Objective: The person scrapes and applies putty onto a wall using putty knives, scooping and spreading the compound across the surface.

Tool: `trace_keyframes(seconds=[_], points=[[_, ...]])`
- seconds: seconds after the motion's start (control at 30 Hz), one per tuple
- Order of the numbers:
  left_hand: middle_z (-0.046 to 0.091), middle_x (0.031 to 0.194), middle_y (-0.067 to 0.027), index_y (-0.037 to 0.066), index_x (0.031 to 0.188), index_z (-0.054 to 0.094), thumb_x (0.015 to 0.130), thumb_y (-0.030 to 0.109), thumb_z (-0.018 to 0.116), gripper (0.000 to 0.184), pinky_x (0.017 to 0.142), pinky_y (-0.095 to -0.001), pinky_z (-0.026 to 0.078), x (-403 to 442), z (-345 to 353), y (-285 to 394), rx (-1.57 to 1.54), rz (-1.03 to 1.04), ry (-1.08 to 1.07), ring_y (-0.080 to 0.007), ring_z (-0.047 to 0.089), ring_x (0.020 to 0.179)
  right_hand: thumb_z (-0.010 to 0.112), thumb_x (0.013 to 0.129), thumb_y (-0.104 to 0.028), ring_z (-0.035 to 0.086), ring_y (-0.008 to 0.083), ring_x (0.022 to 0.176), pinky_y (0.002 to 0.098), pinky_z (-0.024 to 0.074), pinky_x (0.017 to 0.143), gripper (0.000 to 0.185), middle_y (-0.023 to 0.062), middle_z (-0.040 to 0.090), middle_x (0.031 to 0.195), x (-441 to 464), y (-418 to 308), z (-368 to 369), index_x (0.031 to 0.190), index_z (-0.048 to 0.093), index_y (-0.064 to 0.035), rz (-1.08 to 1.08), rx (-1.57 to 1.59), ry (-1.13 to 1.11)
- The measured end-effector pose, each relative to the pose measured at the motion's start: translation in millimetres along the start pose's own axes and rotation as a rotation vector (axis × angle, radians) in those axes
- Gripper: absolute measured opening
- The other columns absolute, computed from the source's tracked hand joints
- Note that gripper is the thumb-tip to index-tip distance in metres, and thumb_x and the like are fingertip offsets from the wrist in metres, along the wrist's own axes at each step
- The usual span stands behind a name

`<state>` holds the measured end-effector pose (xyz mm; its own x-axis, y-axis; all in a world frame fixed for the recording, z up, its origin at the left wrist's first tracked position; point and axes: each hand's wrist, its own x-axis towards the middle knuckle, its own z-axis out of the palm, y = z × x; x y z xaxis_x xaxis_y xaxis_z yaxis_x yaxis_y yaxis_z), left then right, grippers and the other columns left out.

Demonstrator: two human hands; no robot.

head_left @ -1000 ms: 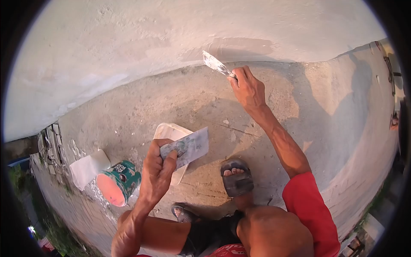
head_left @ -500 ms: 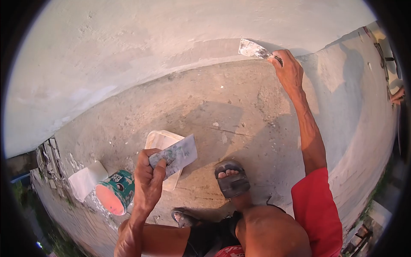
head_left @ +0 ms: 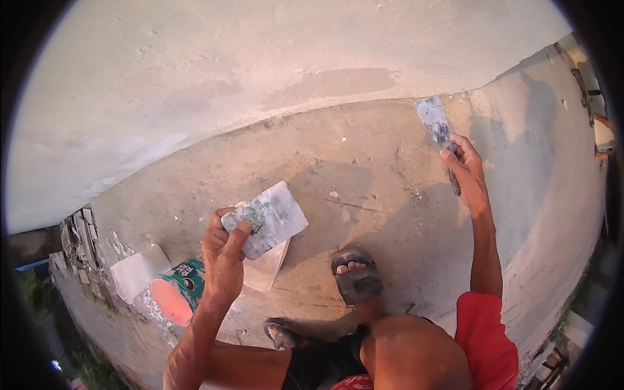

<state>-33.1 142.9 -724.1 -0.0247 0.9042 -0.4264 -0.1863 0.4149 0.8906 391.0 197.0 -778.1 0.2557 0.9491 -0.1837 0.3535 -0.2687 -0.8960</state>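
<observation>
My left hand is closed round one end of a flat, pale plate smeared with grey and green, thumb on top. Beneath it a white tray lies on the ground, partly hidden. At the right, my right hand grips the dark handle of a putty knife. The broad, stained blade points up, over the ground near the foot of the wall. A damp-looking darker patch shows on the wall to the left of the blade.
A green bucket with a pinkish-orange opening lies left of the tray, beside a white container. My sandalled foot stands on the concrete ground. Broken slats lean at the far left.
My right hand first moved right along the wall with the putty knife, then drew down and away, turning the blade upward. My left hand moved left, and the plate's face has turned toward me.
</observation>
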Motion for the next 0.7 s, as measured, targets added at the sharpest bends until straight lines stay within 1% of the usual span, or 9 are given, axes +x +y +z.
trace_keyframes(seconds=[0.1, 0.13, 0.2, 0.27, 0.37, 0.5, 0.6, 0.67, 0.7], points=[[0.063, 0.103, -0.0079, 0.001, 0.115, 0.05, 0.093, 0.007, 0.059, 0.024, 0.077, -0.0296, 0.054, 32, 16, -8, -0.138, -0.08, -0.072, -0.0113, 0.063, 0.087, 0.07, 0.09, -0.026, 0.055, 0.0108, 0.064, 0.0279, 0.0483, 0.06, 0.048, 0.0037, 0.061, 0.083, -37, -16, 41, 0.127, 0.06, 0.0036, 0.013, 0.315, -0.481], [0.063, 0.103, -0.0079, 0.001, 0.115, 0.05, 0.093, 0.007, 0.059, 0.024, 0.077, -0.0296, 0.054, 40, 26, -12, -0.134, -0.074, -0.063, -0.0113, 0.063, 0.087, 0.07, 0.091, -0.027, 0.053, 0.0117, 0.064, 0.0285, 0.0471, 0.059, 0.051, 0.0035, 0.058, 0.082, -47, -26, 59, 0.13, 0.058, 0.003, -0.044, 0.364, -0.528], [0.061, 0.106, -0.0085, 0.002, 0.115, 0.048, 0.092, 0.007, 0.06, 0.026, 0.078, -0.0316, 0.057, 52, 47, -17, -0.377, -0.147, -0.106, -0.0118, 0.064, 0.087, 0.07, 0.091, -0.028, 0.051, 0.0126, 0.064, 0.029, 0.046, 0.059, 0.055, 0.0033, 0.056, 0.081, -52, -38, 79, 0.134, 0.056, 0.0024, -0.103, 0.418, -0.573], [0.061, 0.106, -0.0084, 0.002, 0.114, 0.047, 0.092, 0.008, 0.06, 0.027, 0.079, -0.0315, 0.058, 60, 57, -14, -0.391, -0.101, -0.129, -0.012, 0.064, 0.087, 0.068, 0.091, -0.025, 0.048, 0.0151, 0.067, 0.0312, 0.0433, 0.06, 0.055, 0.005, 0.053, 0.08, -42, -43, 89, 0.137, 0.053, -0.0003, -0.551, -0.014, -0.467], [0.06, 0.104, -0.0082, 0.002, 0.113, 0.045, 0.091, 0.008, 0.061, 0.028, 0.082, -0.0311, 0.06, 62, 56, -18, -0.406, -0.036, -0.16, -0.0123, 0.065, 0.089, 0.067, 0.09, -0.022, 0.046, 0.0164, 0.07, 0.0335, 0.0414, 0.062, 0.054, 0.0064, 0.051, 0.082, -28, -39, 84, 0.138, 0.053, -0.0028, -0.598, -0.09, -0.507], [0.06, 0.102, -0.0076, 0.003, 0.113, 0.046, 0.092, 0.007, 0.061, 0.027, 0.08, -0.0303, 0.06, 52, 62, -7, -0.45, 0.053, -0.072, -0.0123, 0.065, 0.086, 0.069, 0.088, -0.019, 0.046, 0.0163, 0.07, 0.0333, 0.0412, 0.063, 0.055, 0.0063, 0.051, 0.082, -13, -14, 68, 0.139, 0.053, -0.0042, -0.576, -0.183, -0.494], [0.061, 0.1, -0.0069, 0.003, 0.113, 0.046, 0.092, 0.007, 0.061, 0.026, 0.078, -0.0291, 0.058, 51, 57, 4, -0.378, 0.167, -0.072, -0.0108, 0.063, 0.084, 0.064, 0.094, -0.021, 0.049, 0.0155, 0.072, 0.0317, 0.0419, 0.065, 0.052, 0.0057, 0.056, 0.081, -23, 8, 67, 0.141, 0.051, -0.0045, -0.518, -0.335, -0.436], [0.061, 0.1, -0.0063, 0.003, 0.114, 0.046, 0.095, 0.008, 0.06, 0.024, 0.078, -0.0275, 0.053, 51, 56, 9, -0.266, 0.257, -0.092, -0.0091, 0.061, 0.084, 0.055, 0.101, -0.027, 0.055, 0.0141, 0.066, 0.0281, 0.045, 0.057, 0.041, 0.0066, 0.062, 0.081, -45, 0, 61, 0.133, 0.057, -0.0035, -0.143, 0.163, -0.371], [0.061, 0.1, -0.0063, 0.003, 0.114, 0.046, 0.095, 0.008, 0.06, 0.024, 0.078, -0.0275, 0.053, 50, 55, 10, -0.258, 0.257, -0.096, -0.0091, 0.061, 0.084, 0.055, 0.101, -0.027, 0.055, 0.0141, 0.066, 0.0281, 0.045, 0.057, 0.041, 0.0066, 0.062, 0.081, -54, -14, 56, 0.133, 0.057, -0.0035, -0.142, 0.17, -0.366]])
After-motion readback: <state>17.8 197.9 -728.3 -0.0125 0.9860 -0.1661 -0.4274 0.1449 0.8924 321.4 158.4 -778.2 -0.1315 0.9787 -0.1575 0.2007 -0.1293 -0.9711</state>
